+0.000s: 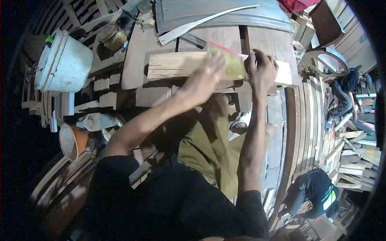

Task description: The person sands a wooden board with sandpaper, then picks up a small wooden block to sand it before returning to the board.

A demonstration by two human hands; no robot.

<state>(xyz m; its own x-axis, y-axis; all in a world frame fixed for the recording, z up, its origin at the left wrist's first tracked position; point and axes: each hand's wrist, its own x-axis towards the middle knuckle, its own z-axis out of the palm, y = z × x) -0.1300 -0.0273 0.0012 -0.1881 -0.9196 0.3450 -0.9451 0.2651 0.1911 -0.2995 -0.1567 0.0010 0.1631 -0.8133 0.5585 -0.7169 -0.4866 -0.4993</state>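
Observation:
A pale wooden board [173,66] lies crosswise on the workbench, with cracks or dark grain lines along its left part. Across its middle is a blurred, see-through yellowish sheet [233,66] with a pink upper edge. My left hand [207,74] is at the sheet's left side, smeared by motion, so its fingers cannot be made out. Near the board's right part, my right hand [263,72] has bent fingers curled over the board beside the sheet. A dark flat tool [193,40] and a thin curved pale wood strip [183,31] lie beyond the board.
A white bucket [66,62] and a glass jar [112,37] stand at left, above an orange container [78,140]. A grey panel [225,16] borders the bench's far side. Long planks [303,120] run along the right. Two people [311,193] [345,92] are among wood pieces.

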